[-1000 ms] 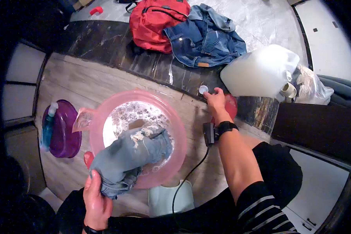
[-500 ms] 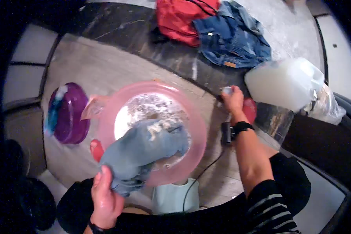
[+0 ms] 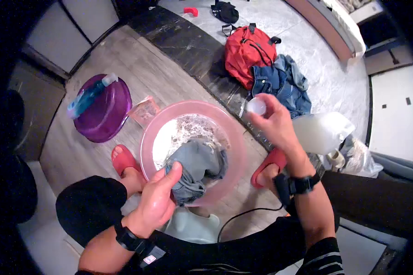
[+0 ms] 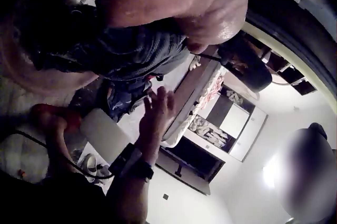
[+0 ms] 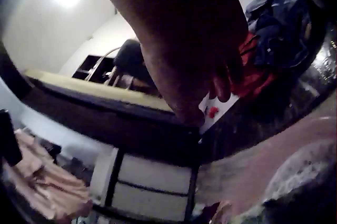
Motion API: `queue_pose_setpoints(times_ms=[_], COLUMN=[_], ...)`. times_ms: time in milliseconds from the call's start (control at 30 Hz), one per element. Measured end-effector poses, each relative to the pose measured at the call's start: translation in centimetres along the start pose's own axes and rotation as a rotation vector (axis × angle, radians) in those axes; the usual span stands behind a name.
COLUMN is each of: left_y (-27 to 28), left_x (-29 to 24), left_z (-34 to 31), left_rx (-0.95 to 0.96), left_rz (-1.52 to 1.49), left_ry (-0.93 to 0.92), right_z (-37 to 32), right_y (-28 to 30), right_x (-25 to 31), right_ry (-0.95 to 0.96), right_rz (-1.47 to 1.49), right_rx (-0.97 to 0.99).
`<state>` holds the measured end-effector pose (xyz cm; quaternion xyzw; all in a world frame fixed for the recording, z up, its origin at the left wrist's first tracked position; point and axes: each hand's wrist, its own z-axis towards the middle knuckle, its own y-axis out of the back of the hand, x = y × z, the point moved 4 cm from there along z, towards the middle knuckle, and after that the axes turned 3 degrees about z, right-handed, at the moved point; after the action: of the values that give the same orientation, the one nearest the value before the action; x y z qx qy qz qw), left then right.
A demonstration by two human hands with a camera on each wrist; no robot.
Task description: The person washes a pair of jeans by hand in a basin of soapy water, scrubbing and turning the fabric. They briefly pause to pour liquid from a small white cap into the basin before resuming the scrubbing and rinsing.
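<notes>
In the head view my left hand [image 3: 156,201] grips one end of a wet blue-grey denim garment [image 3: 195,158], thumb on top. The cloth hangs over the near rim of a pink basin [image 3: 236,153], and its far part lies in sudsy water [image 3: 195,123]. The left wrist view shows the denim [image 4: 131,50] bunched under that hand. Raised to the right of the basin, my right hand [image 3: 280,128] pinches a small whitish cap [image 3: 257,106] between thumb and fingers. Behind this hand a big translucent jug [image 3: 323,133] lies on the dark stone ledge.
A purple tub [image 3: 108,110] with a blue spray bottle [image 3: 89,97] in it stands left. A red backpack [image 3: 248,52] and a denim jacket [image 3: 284,85] lie behind the ledge. A pale green stool [image 3: 195,225] is near me; a black cable [image 3: 243,211] runs from my right wrist.
My right hand has lifted the cap off the dark ledge and carried it up toward the basin side. The left hand still holds the denim; the head view has turned.
</notes>
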<state>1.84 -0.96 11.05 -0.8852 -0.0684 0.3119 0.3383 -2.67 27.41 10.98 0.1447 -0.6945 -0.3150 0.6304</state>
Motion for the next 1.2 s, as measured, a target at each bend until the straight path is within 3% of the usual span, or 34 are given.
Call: queue_pose_setpoints(times_ms=[67, 167, 267, 600, 800, 1000, 1200], left_y=[0.2, 1.0, 0.9, 1.3, 1.4, 1.6, 1.8], left_x=[0.1, 0.7, 0.4, 0.2, 0.2, 0.3, 0.4], left_z=[-0.6, -0.7, -1.3, -2.6, -2.7, -2.6, -2.4], left_rx=[-0.022, 0.022, 0.055, 0.110, 0.113, 0.116, 0.207], left_rz=[-0.023, -0.072, -0.075, 0.014, 0.017, 0.000, -0.003], left_ry=[0.026, -0.009, -0.020, -0.051, -0.061, -0.090, -0.106], right_z=[-2.2, -5.3, -7.3, -8.7, -8.9, -9.0, -9.5], right_y=[-0.9, -1.7, -3.3, -5.3, -5.5, -5.3, -6.4], right_x=[4.3, 11.0, 14.3, 17.6, 18.2, 17.4, 11.1], right_ry=[0.046, 0.263, 0.298, 0.450, 0.440, 0.422, -0.061], right_rz=[0.097, -0.027, -0.132, -0.337, -0.371, -0.243, 0.333], right_rx=[0.123, 0.312, 0.440, 0.460, 0.471, 0.471, 0.490])
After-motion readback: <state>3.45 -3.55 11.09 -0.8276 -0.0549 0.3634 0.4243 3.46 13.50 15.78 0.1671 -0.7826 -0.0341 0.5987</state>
